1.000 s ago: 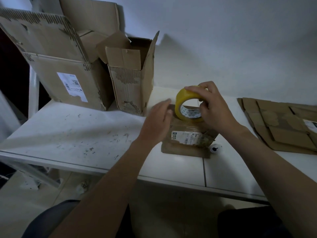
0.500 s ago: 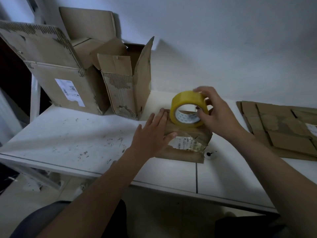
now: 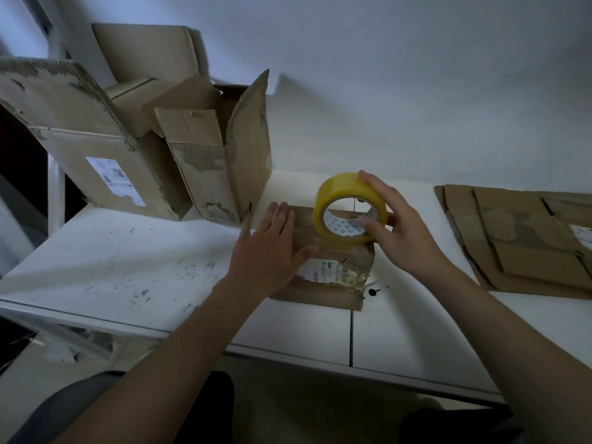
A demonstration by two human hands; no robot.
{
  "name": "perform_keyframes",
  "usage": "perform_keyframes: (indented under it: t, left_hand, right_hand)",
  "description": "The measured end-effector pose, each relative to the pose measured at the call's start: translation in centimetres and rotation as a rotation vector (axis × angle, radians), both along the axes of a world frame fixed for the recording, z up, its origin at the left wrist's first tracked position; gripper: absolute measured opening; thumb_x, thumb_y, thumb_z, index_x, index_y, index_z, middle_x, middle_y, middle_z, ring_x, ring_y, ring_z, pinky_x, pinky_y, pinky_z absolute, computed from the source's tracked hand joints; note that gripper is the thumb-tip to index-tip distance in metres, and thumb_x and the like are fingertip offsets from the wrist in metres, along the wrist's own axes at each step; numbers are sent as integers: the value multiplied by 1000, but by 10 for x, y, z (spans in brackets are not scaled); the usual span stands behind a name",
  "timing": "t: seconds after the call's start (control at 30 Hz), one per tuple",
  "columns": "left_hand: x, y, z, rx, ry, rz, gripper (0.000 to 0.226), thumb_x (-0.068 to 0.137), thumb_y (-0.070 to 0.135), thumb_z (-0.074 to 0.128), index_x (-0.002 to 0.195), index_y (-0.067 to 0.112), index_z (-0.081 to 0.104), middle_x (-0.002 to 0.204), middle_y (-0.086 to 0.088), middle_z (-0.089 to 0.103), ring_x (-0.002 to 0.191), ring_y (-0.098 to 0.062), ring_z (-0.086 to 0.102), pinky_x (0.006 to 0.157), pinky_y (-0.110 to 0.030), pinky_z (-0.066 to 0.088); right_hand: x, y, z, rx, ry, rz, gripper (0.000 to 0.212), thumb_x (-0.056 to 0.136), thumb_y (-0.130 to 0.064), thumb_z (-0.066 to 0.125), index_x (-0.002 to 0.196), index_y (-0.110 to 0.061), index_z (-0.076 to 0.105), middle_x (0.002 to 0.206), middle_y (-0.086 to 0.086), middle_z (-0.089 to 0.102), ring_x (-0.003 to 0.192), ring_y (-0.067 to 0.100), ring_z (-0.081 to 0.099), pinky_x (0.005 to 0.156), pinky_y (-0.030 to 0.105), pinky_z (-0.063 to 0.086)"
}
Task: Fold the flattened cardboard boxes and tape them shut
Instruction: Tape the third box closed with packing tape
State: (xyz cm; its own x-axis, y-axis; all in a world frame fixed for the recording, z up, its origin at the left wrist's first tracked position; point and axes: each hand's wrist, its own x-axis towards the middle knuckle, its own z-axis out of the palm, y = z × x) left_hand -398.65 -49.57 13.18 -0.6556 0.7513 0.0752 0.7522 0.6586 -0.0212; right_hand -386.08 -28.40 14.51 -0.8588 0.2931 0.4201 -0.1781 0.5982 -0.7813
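1. Placement first: the small box (image 3: 320, 294) sits on the tabletop (image 3: 128, 267) close to its front edge, about midway along. A white label (image 3: 330, 274) and some glossy tape show on its near top.
2. The left hand (image 3: 269, 248) lies flat on the left part of the box top. Its grip is spread, fingers straight, and pinches nothing. It is probably there to hold the flaps down and keep the box from sliding.
3. The right hand (image 3: 400, 238) has its grip pinched on the yellow tape roll (image 3: 339, 187), fingers over the outer rim and thumb at the core. The roll stands on edge on the box top, which should let tape be drawn along the seam. Whether a free end is already stuck down cannot be told.
4. The flattened boxes (image 3: 519, 245) lie stacked at the right edge, well apart from the work and still unfolded.
5. The open boxes (image 3: 211, 165) stand at the back left corner, out of both hands' way.
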Motion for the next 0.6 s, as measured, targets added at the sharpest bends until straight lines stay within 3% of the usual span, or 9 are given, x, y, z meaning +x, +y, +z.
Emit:
perform_keyframes:
  t: [0.23,0.43,0.6]
  left_hand:
    - [0,7,-9,21,29,-28,108,77,83,-7,160,15,8,168,-3,6,155,-17,3,122,-52,14]
    - [3,4,-7,9,37,-18,119,72,82,-26,159,10,12,168,-5,6,155,-17,5,122,-55,16]
    - [4,5,-6,-16,63,-17,119,75,79,-28,158,8,19,167,-10,13,154,-20,13,120,-60,16]
  right_hand:
    - [-9,-5,5,-43,2,-10,61,95,-16,68,147,-38,46,127,-4,56,121,10,53,99,38,52]
    - [7,23,24,246,-13,-33,65,90,-1,68,141,-38,53,106,5,55,100,17,54,89,39,50]
    - [15,25,22,290,-22,-61,65,94,-2,63,143,-42,48,109,0,51,103,5,49,86,22,47]
